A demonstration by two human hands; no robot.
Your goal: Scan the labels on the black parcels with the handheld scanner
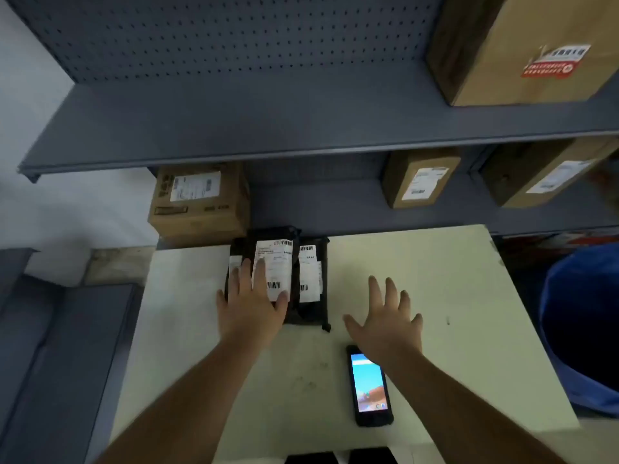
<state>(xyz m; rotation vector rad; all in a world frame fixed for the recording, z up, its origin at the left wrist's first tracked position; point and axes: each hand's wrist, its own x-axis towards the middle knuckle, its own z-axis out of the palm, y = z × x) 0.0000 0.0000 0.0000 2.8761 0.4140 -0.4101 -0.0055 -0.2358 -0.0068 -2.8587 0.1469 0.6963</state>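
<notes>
A stack of black parcels [303, 309] with white barcode labels lies at the far left of the white table [452, 279]. My left hand [251, 303] rests flat on the top parcel's label, fingers spread. My right hand [385, 316] hovers open above the table to the right of the parcels, holding nothing. The handheld scanner [370, 390], a black phone-like device with a lit screen, lies flat on the table just below my right wrist.
Grey metal shelving [234, 128] stands behind the table. Cardboard boxes sit on it: one [201, 202] right behind the parcels, two [422, 177] to the right, a large one [536, 48] above. A blue bin [582, 329] stands at the table's right.
</notes>
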